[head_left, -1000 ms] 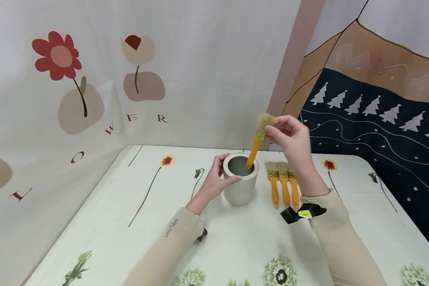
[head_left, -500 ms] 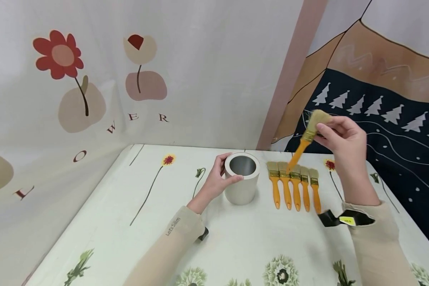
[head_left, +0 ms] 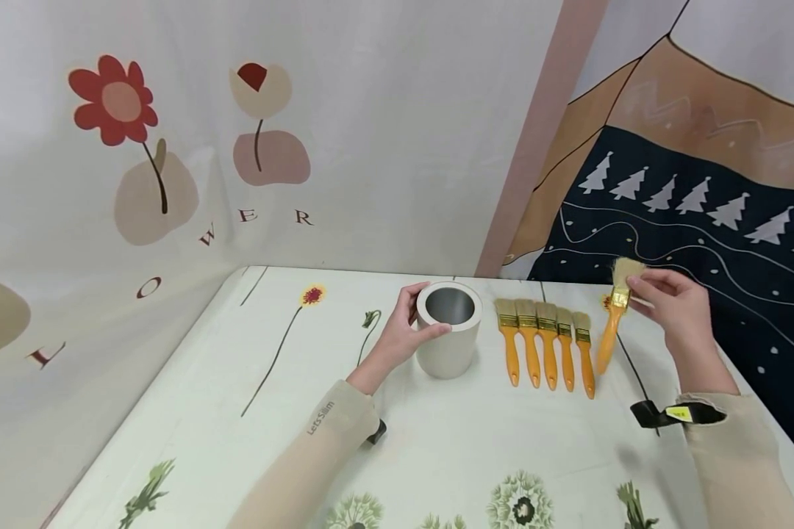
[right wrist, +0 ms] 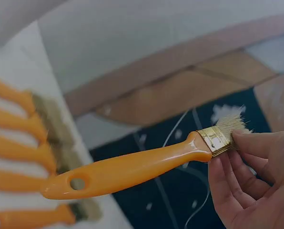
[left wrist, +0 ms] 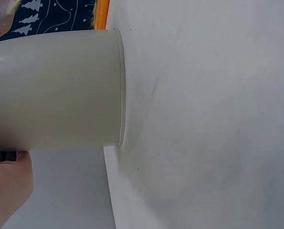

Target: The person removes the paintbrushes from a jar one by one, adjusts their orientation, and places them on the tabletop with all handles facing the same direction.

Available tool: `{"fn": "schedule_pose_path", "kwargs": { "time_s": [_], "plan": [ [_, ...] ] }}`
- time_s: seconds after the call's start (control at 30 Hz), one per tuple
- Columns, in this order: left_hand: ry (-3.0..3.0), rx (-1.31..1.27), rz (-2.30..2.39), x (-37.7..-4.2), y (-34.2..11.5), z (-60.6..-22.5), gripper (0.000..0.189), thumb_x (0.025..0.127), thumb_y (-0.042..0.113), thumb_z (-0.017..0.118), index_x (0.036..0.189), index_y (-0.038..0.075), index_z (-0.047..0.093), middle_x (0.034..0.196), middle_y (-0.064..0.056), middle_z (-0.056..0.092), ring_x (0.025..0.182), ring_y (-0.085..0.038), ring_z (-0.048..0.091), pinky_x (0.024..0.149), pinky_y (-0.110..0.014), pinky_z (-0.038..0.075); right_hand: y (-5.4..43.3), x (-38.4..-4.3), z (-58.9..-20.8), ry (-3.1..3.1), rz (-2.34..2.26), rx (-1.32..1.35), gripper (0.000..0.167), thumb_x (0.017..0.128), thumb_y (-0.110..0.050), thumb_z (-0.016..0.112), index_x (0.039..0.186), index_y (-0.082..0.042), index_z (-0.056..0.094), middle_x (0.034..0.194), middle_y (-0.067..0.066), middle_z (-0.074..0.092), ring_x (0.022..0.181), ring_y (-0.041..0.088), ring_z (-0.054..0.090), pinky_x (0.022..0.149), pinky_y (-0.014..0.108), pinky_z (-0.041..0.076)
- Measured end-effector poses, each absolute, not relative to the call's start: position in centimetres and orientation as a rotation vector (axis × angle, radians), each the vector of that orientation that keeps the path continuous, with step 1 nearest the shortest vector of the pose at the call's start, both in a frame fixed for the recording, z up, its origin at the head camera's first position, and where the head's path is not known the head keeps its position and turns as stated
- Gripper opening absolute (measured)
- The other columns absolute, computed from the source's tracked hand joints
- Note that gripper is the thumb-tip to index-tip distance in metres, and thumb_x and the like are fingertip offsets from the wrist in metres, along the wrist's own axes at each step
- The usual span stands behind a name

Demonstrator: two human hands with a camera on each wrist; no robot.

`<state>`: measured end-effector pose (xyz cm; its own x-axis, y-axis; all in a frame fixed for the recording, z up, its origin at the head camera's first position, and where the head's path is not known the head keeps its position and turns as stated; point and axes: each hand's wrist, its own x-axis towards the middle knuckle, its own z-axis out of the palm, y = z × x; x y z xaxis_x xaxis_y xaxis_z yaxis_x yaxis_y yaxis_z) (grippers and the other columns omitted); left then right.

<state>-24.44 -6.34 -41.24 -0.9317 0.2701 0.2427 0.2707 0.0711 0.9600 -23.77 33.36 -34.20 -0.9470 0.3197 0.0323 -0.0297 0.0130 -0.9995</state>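
Observation:
My right hand (head_left: pixel 678 308) pinches a paintbrush (head_left: pixel 611 332) by its bristle end, the orange handle pointing down and a little left. In the right wrist view, thumb and fingers meet at the bristles of that paintbrush (right wrist: pixel 132 172), just beyond its gold ferrule. A pale cylindrical pot (head_left: pixel 446 356) stands on the table with its dark grey inside showing. Around its left side my left hand (head_left: pixel 397 334) grips it, thumb at the front rim, fingers behind. The left wrist view shows the wall of the pot (left wrist: pixel 61 90) close up, lying sideways in the picture.
Several orange-handled paintbrushes (head_left: pixel 548 338) lie side by side right of the pot, bristles toward the back. The white table cover (head_left: pixel 291 470) has printed flowers. A pale curtain (head_left: pixel 384 132) hangs behind, and a dark tree-patterned cloth (head_left: pixel 721 242) hangs at the right.
My right hand has carried the paintbrush from over the pot's mouth rightward, past the row, then lower, with the brush now more upright. The left hand and pot have stayed put.

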Motion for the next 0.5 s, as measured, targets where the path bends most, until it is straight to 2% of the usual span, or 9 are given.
{"fn": "schedule_pose_path", "kwargs": {
  "time_s": [0.17,0.2,0.33,0.4,0.5],
  "plan": [
    [-2.3,-0.582,-2.07,-24.5,-6.4,-41.3,0.087,0.083,0.027,0.082,0.149,0.006,0.03,0.152,-0.015,0.04,0.146,-0.029,0.037,0.126,-0.046,0.024,35.7,-25.2,-38.7,-2.357,1.796,-0.415,0.005,0.095,-0.024,0.069,0.095,-0.027,0.065,0.08,-0.024,0.06,0.072,-0.008,0.062,0.063,0.01,0.056],
    [-2.301,-0.582,-2.075,-24.5,-6.4,-41.3,0.086,0.083,0.026,0.082,0.149,0.006,0.03,0.152,-0.015,0.04,0.146,-0.029,0.037,0.126,-0.046,0.024,36.1,-25.4,-39.5,-2.417,1.749,-0.444,0.004,0.096,-0.026,0.067,0.1,-0.025,0.065,0.08,-0.025,0.059,0.072,-0.009,0.061,0.064,0.01,0.056],
    [-2.307,-0.592,-2.085,-24.5,-6.2,-41.4,0.086,0.083,0.025,0.082,0.149,0.005,0.03,0.152,-0.016,0.04,0.147,-0.029,0.036,0.127,-0.045,0.023,37.2,-26.1,-42.0,-2.544,1.69,-0.594,0.029,0.098,-0.025,0.063,0.12,-0.007,0.062,0.075,-0.025,0.056,0.068,-0.008,0.059,0.063,0.012,0.057],
    [-2.311,-0.589,-2.079,-24.5,-6.1,-41.5,0.087,0.083,0.029,0.082,0.149,0.006,0.03,0.152,-0.016,0.041,0.146,-0.029,0.037,0.126,-0.045,0.024,37.5,-26.2,-42.7,-2.592,1.669,-0.645,0.039,0.099,-0.024,0.06,0.127,0.002,0.055,0.072,-0.024,0.055,0.065,-0.006,0.059,0.061,0.014,0.057],
    [-2.312,-0.589,-2.071,-24.4,-6.0,-41.6,0.091,0.081,0.036,0.083,0.149,0.006,0.031,0.152,-0.015,0.041,0.145,-0.029,0.038,0.126,-0.045,0.025,37.9,-26.4,-43.8,-2.629,1.633,-0.722,0.04,0.099,-0.022,0.059,0.128,0.005,0.055,0.066,-0.023,0.054,0.06,-0.004,0.058,0.056,0.014,0.055]
  ]
}}
